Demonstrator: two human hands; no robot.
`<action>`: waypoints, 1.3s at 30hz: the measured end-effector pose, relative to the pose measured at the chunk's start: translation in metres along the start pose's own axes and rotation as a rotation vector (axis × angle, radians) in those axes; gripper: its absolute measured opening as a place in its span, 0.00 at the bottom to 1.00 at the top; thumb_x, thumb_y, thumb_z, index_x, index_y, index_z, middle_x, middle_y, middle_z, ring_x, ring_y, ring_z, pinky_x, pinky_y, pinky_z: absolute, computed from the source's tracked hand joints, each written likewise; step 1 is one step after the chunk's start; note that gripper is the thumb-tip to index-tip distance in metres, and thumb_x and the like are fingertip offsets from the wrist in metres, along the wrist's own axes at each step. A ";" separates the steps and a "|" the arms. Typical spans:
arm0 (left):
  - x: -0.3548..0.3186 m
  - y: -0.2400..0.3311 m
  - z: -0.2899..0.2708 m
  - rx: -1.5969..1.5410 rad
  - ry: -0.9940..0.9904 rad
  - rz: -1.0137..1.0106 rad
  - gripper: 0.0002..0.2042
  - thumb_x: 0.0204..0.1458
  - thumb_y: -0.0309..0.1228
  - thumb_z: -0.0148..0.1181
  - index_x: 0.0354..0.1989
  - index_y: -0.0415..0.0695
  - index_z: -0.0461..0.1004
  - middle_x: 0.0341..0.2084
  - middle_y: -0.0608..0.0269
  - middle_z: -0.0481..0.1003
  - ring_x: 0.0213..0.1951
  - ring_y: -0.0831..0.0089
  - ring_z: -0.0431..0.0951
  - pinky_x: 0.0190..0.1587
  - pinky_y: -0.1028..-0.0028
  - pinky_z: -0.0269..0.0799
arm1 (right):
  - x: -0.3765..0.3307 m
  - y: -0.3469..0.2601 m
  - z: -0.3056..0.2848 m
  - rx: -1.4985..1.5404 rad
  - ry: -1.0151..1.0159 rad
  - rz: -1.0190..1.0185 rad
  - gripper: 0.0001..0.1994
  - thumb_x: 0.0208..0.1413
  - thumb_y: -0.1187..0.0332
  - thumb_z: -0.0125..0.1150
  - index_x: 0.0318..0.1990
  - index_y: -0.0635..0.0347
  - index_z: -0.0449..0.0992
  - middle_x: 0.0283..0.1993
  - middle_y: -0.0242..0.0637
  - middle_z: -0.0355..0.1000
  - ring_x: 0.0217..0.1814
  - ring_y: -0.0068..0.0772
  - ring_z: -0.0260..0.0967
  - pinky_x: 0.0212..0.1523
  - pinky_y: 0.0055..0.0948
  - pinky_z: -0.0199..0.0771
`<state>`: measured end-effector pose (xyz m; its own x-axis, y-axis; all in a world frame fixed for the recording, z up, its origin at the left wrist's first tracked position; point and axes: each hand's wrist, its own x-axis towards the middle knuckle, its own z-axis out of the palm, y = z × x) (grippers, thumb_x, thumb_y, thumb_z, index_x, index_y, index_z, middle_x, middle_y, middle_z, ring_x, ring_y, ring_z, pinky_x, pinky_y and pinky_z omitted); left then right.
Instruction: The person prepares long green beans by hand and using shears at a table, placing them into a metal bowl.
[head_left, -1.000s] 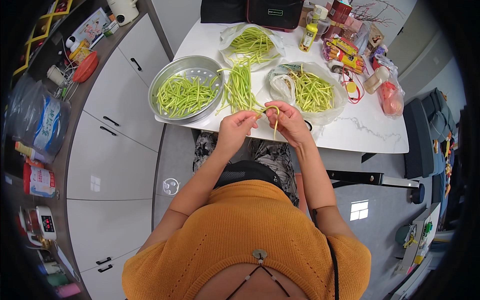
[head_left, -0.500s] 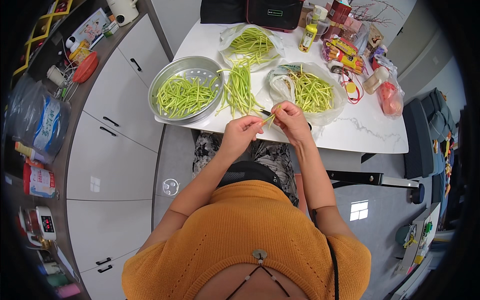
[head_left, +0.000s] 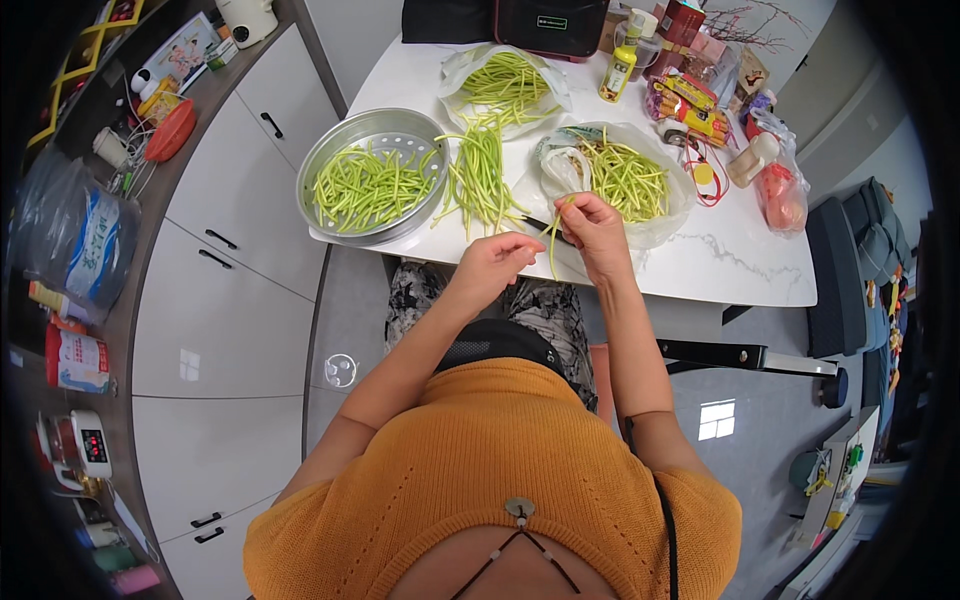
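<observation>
My right hand (head_left: 595, 235) pinches a thin green vegetable stalk (head_left: 554, 252), which hangs from my fingertips over the table's near edge. Just left of it is my left hand (head_left: 498, 262), thumb and fingers pressed together; a thin pale strand seems to run between the two hands. Beyond my hands lies a loose bunch of long stalks (head_left: 480, 180) on the white table. On the left, a round metal steamer pan (head_left: 320, 155) with a perforated bottom holds short cut pieces (head_left: 372, 190). An open plastic bag (head_left: 668, 225) at right contains short, partly brownish pieces (head_left: 627, 180).
Another bag (head_left: 455, 75) of long stalks lies farther back. A dark slender object (head_left: 543, 226) is partly hidden behind my right hand. A yellow bottle (head_left: 618, 72), snack packs (head_left: 690, 110) and a bag of red fruit (head_left: 780, 195) crowd the right. Cabinets (head_left: 230, 310) line the left.
My hands have drawn apart, the left shifting slightly right and down, the right slightly right and up. The stalk now hangs downward from my right hand alone.
</observation>
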<state>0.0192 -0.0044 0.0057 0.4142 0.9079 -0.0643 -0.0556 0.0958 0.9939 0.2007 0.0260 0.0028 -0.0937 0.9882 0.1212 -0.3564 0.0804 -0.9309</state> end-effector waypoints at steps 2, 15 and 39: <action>0.002 -0.002 0.002 -0.014 -0.001 -0.010 0.10 0.55 0.30 0.52 0.40 0.39 0.74 0.25 0.71 0.72 0.22 0.88 0.64 0.23 0.87 0.60 | -0.002 -0.003 0.007 -0.051 0.014 -0.020 0.06 0.51 0.71 0.61 0.35 0.63 0.75 0.24 0.24 0.68 0.22 0.12 0.58 0.23 0.12 0.57; 0.012 -0.015 -0.019 -0.561 0.221 0.012 0.06 0.54 0.27 0.52 0.35 0.37 0.71 0.19 0.66 0.70 0.20 0.82 0.69 0.23 0.83 0.64 | -0.017 -0.019 0.033 -0.787 -0.106 -0.505 0.05 0.42 0.77 0.63 0.30 0.60 0.77 0.29 0.35 0.72 0.30 0.29 0.68 0.31 0.24 0.68; 0.024 0.010 -0.124 0.084 0.814 0.411 0.10 0.51 0.24 0.55 0.43 0.39 0.71 0.28 0.71 0.70 0.27 0.86 0.70 0.26 0.86 0.66 | 0.027 -0.040 -0.055 -1.420 0.425 -0.405 0.12 0.46 0.72 0.60 0.41 0.59 0.74 0.41 0.41 0.70 0.31 0.36 0.71 0.36 0.35 0.70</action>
<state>-0.0839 0.0685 0.0034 -0.3936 0.8744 0.2838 0.0223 -0.2995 0.9538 0.2638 0.0571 0.0247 0.1397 0.8131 0.5651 0.8840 0.1546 -0.4411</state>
